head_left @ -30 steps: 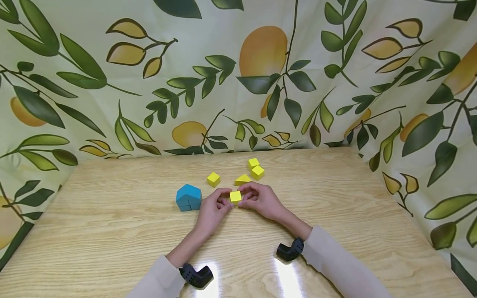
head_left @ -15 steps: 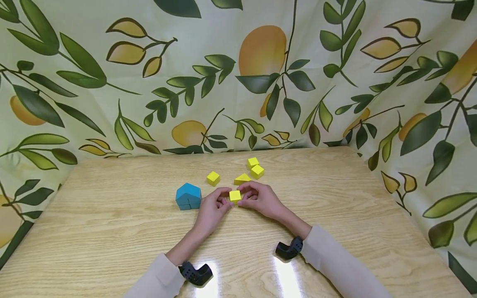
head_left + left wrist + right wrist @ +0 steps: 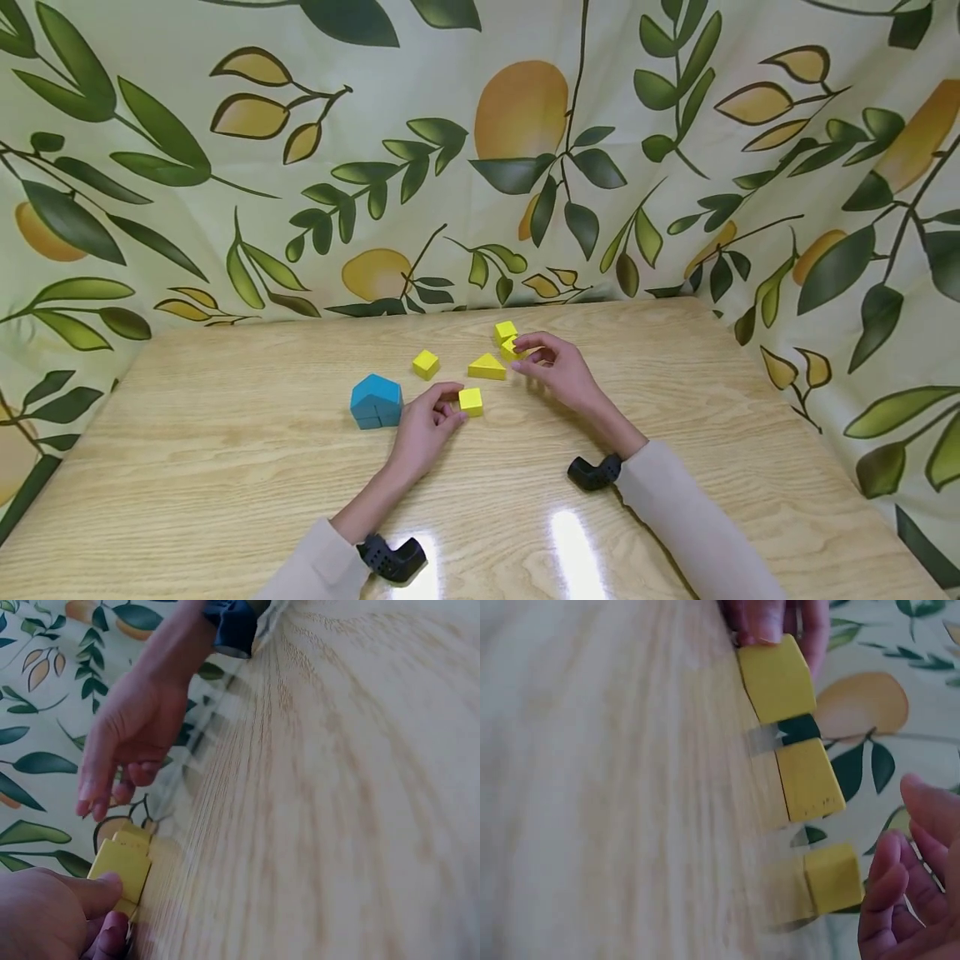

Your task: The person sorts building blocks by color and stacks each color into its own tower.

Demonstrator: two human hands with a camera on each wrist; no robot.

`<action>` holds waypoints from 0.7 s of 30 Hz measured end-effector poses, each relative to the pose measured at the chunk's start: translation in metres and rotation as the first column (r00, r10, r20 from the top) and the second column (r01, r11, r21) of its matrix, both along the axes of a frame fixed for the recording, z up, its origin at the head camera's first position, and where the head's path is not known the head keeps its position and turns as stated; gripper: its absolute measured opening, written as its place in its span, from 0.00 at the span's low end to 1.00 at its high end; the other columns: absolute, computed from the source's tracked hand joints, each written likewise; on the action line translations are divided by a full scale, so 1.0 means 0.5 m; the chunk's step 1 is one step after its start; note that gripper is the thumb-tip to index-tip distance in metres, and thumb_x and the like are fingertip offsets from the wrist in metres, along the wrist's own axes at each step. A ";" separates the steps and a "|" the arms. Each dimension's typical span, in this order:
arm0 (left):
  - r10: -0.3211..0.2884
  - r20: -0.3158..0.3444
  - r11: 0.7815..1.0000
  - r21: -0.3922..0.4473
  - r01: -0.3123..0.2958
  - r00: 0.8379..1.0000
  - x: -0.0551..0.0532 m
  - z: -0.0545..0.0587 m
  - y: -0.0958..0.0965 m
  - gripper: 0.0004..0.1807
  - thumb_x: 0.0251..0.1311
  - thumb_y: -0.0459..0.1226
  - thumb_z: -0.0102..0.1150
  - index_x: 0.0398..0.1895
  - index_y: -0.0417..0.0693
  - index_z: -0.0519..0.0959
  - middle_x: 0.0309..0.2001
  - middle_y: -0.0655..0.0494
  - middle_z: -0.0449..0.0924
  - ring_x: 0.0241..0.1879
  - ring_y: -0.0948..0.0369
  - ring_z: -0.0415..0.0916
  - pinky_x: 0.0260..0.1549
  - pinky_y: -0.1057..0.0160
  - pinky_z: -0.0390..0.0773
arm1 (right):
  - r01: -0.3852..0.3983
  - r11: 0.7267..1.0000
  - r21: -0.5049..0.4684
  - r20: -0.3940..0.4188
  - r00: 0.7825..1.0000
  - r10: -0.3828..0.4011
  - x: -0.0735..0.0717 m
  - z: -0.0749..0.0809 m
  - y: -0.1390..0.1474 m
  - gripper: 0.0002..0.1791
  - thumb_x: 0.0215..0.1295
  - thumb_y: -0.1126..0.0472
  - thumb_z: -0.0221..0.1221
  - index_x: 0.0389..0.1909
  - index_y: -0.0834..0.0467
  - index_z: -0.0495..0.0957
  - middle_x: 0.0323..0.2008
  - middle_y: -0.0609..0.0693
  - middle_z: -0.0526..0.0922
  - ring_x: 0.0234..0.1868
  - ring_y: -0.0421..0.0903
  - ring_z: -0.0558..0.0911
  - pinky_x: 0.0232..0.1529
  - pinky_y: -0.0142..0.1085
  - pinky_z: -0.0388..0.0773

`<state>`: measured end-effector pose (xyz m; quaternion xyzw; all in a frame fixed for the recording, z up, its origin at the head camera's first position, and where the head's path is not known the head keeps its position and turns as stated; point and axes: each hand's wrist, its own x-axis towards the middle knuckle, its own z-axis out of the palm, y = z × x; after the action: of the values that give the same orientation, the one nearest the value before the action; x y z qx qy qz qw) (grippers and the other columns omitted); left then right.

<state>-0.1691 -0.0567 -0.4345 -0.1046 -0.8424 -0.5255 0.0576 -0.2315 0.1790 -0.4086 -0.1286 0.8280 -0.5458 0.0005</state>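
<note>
Thumb and finger of my left hand (image 3: 422, 429) pinch the yellow cube (image 3: 471, 402) on the table. In the left wrist view, the left thumb lies against a face of that cube (image 3: 124, 866). My right hand (image 3: 558, 367) is farther back, its thumb and fingers apart and lightly bent around the side of another yellow cube (image 3: 510, 348), partly hiding it. In the right wrist view, the right fingers (image 3: 889, 900) show beside a yellow block (image 3: 832, 877) with nothing between them. A yellow triangular block (image 3: 487, 367) lies between the two hands.
Left of the left hand stands a blue house-shaped group of blocks (image 3: 377, 402). One yellow cube (image 3: 426, 364) sits behind it to the right, and another yellow cube (image 3: 506, 332) lies farther back. A patterned cloth (image 3: 300, 208) rises behind the wooden table (image 3: 225, 483).
My right hand has let go of the front yellow cube and moved back and right to the rear cubes. The left hand has stayed at the front cube.
</note>
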 end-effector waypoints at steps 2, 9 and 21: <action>-0.001 0.003 1.000 0.003 0.001 1.000 0.000 -0.003 0.000 0.19 0.54 0.28 0.66 0.51 0.42 0.79 0.32 0.54 0.77 0.24 0.63 0.68 0.23 0.69 0.70 | 0.010 0.999 -0.039 0.011 1.000 -0.010 -0.006 -0.005 0.007 0.21 0.59 0.59 0.67 0.53 0.60 0.77 0.51 0.53 0.78 0.42 0.51 0.77 0.35 0.33 0.74; 0.007 0.011 1.000 0.002 -0.007 1.000 0.002 -0.007 0.000 0.19 0.54 0.28 0.67 0.51 0.42 0.79 0.33 0.53 0.78 0.24 0.62 0.69 0.23 0.69 0.70 | 0.002 0.999 -0.034 -0.034 0.999 -0.003 0.005 0.016 0.007 0.22 0.60 0.66 0.65 0.54 0.66 0.75 0.53 0.61 0.76 0.40 0.54 0.76 0.36 0.32 0.73; -0.003 0.010 1.000 0.002 0.003 1.000 0.001 -0.004 0.002 0.20 0.54 0.28 0.67 0.52 0.43 0.79 0.36 0.53 0.79 0.25 0.63 0.69 0.23 0.69 0.71 | -0.027 1.000 -0.004 -0.075 0.997 0.026 -0.038 0.007 0.025 0.21 0.60 0.61 0.66 0.52 0.64 0.77 0.49 0.58 0.79 0.39 0.55 0.77 0.36 0.34 0.73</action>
<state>-0.1687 -0.0557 -0.4365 -0.1034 -0.8420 -0.5269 0.0528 -0.2504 0.1915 -0.4051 -0.1600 0.8242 -0.5428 -0.0237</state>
